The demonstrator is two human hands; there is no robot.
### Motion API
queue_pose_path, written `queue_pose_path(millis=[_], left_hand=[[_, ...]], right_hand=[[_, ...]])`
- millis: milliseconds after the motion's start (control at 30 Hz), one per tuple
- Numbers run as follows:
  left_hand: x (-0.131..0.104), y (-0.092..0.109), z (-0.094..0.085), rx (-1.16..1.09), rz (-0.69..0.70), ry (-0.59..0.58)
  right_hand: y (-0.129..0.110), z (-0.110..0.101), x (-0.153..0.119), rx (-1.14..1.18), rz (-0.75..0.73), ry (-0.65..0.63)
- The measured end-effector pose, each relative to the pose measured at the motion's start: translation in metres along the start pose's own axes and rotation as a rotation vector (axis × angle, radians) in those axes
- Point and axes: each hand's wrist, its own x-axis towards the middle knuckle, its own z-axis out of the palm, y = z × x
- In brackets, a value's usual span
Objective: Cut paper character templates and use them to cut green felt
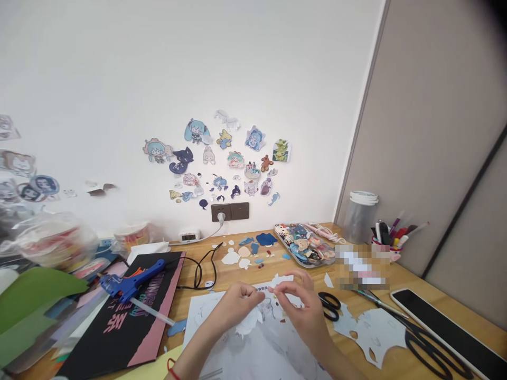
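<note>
My left hand [242, 303] is closed over the printed sheet [277, 351], fingers curled and thumb pressed to them; what it grips, if anything, is too small to make out. To its right, my right hand [299, 303] has thumb and index finger pinched together near my left thumb, and anything between them is too small to tell. A white paper cutout [249, 323] lies below my hands on the sheet. Another white piece [282, 279] shows just behind my right fingers.
A blue glue gun [137, 282] lies on a black folder [95, 343] at left. Small cutouts and a sticker tray [304, 245] sit behind my hands. Scissors [330, 306], white scrap paper [380, 332], larger scissors [428, 348] and a phone [447, 330] are at right.
</note>
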Motion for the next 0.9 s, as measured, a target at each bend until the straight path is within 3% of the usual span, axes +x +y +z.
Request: queue_pose_path(millis=[133, 333, 400, 567, 633, 800, 900], left_hand=[[-0.005, 0.008, -0.005, -0.023, 0.056, 0.015], [-0.011, 0.018, -0.011, -0.107, 0.081, -0.025], [-0.013, 0.021, -0.010, -0.124, 0.094, -0.028], [-0.015, 0.027, -0.006, -0.107, 0.127, 0.043], [-0.014, 0.027, -0.005, -0.094, 0.131, 0.075], [-0.012, 0.023, -0.001, -0.069, 0.126, 0.147], [-0.007, 0.020, -0.001, -0.065, 0.133, 0.195]], right_hand=[[-0.006, -0.004, 0.000, -0.061, -0.163, 0.011], [-0.009, -0.007, 0.000, -0.098, -0.202, -0.001], [-0.009, -0.006, 0.000, -0.059, -0.138, -0.015], [-0.011, -0.004, 0.005, 0.263, 0.300, -0.101], [-0.012, -0.003, 0.008, 0.385, 0.399, -0.143], [-0.015, 0.001, 0.017, 0.428, 0.504, -0.223], [-0.019, 0.002, 0.027, 0.414, 0.445, -0.199]])
